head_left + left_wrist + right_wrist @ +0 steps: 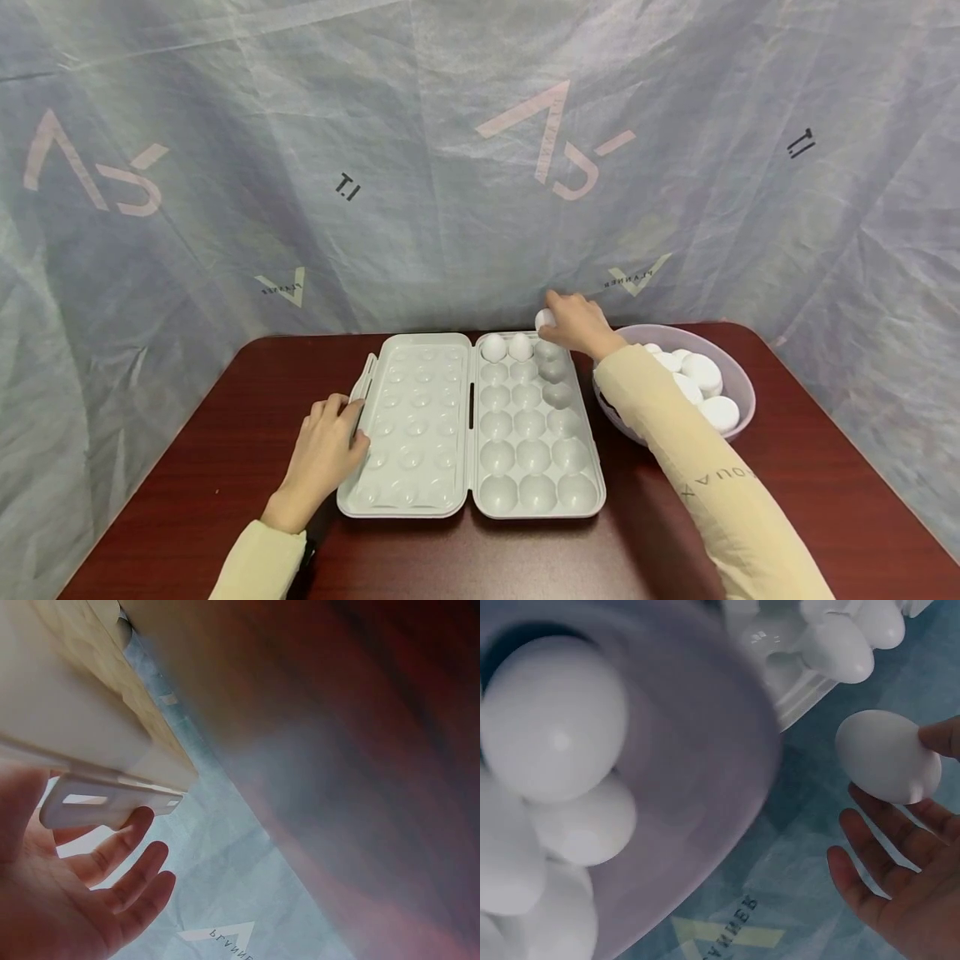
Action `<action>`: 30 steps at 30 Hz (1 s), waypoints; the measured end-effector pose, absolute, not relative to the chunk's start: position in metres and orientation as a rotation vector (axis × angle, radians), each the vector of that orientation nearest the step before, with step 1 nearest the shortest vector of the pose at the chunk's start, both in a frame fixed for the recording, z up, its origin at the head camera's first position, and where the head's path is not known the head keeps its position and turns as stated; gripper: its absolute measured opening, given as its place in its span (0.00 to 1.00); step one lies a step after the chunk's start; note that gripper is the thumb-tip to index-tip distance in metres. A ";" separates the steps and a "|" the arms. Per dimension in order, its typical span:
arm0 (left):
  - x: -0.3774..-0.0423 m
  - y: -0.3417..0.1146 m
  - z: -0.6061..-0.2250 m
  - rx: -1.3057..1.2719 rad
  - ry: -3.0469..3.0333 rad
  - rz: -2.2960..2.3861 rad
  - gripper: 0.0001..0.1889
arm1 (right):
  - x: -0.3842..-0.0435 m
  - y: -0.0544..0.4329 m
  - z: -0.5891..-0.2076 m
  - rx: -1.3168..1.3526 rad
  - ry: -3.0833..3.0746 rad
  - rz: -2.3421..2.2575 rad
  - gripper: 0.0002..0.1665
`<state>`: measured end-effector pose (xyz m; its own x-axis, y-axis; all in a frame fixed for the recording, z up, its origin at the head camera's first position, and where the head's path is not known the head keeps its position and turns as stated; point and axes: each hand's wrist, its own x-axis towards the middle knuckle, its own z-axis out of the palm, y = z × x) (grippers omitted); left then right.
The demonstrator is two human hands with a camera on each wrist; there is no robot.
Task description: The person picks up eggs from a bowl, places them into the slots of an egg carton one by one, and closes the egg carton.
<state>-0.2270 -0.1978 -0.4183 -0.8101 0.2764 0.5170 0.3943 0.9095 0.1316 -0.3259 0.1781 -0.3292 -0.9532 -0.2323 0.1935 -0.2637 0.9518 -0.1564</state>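
Note:
A grey-white plastic egg carton point(471, 500) lies unfolded, its dimpled lid point(411, 427) on the left and its cupped tray point(513, 442) on the right. Two white eggs point(507, 347) sit in the far row of cups. Over that row's far right corner, my right hand point(576, 323) pinches another egg point(889, 756) between thumb and fingers. My left hand point(324, 442) holds the lid's left edge, with a fingertip against the slotted latch flap point(112, 801); its thumb is partly hidden in the left wrist view.
A pale purple bowl point(742, 385) with several white eggs point(701, 375) stands right of the carton, partly behind my right forearm. All rests on a dark red wooden table point(187, 483). A grey printed cloth point(420, 208) hangs behind its far edge.

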 end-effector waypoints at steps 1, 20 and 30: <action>-0.227 -0.198 -0.418 -0.483 -2.567 -0.319 0.20 | -0.326 0.176 -0.328 0.374 -2.931 0.269 0.21; -0.228 -0.198 -0.421 -0.476 -2.565 -0.307 0.20 | -0.331 0.161 -0.347 0.236 -3.117 0.246 0.33; -0.228 -0.198 -0.420 -0.477 -2.568 -0.305 0.20 | -0.330 0.154 -0.360 0.180 -3.131 0.195 0.28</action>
<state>-0.2276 -0.1980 -0.4198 -0.8104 0.2750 0.5174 0.3886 0.9131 0.1233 -0.3296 0.1539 -0.3598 -0.9934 -0.1144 0.0067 -0.1144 0.9857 -0.1237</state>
